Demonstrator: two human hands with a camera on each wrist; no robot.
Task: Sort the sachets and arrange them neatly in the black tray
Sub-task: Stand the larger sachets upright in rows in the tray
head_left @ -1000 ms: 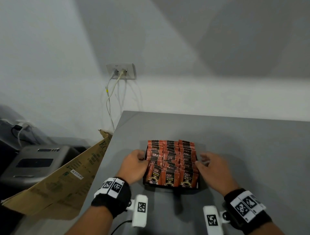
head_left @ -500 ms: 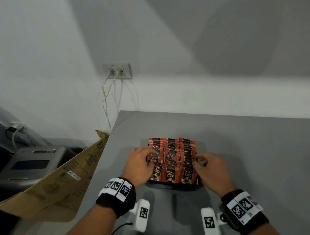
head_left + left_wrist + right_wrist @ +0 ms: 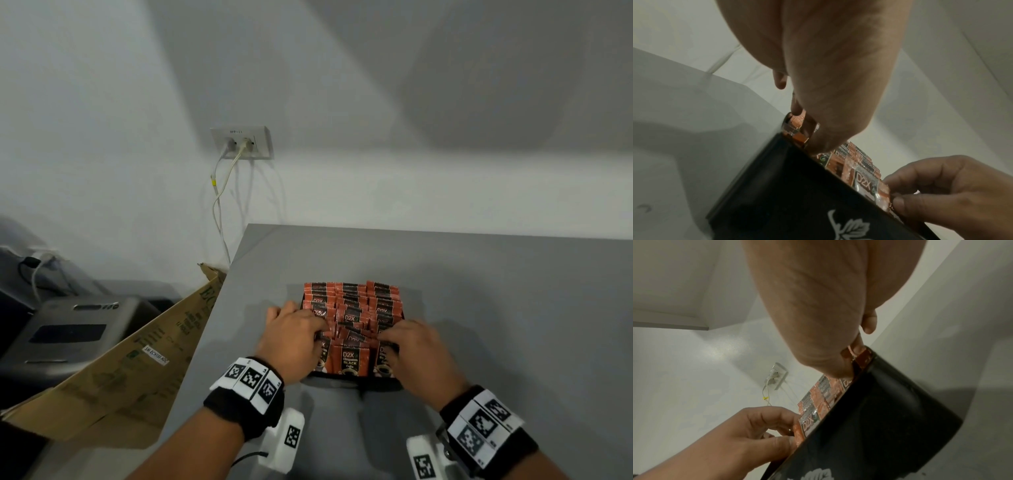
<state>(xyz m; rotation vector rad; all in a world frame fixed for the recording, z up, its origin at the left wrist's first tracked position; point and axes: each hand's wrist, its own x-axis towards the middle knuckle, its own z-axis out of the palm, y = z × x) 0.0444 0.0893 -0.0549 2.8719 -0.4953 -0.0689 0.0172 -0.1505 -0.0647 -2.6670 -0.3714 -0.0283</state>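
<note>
grey matte desk against white wall | black tray near front edge, packed with upright rows of orange-black foil sachets | left hand and right hand each pinching front-row sachets | advice: square rows with light inward pressure, the thin crinkly foil buckles easily

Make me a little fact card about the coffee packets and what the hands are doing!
Packets: orange and black D2X coffee sachets, three rows
Holder: black tray with a white leaf print
Surface: grey table
Left hand: fingers curled on sachets in the left row
Right hand: fingers curled on sachets in the right row
Loose sachets outside tray: none visible
</note>
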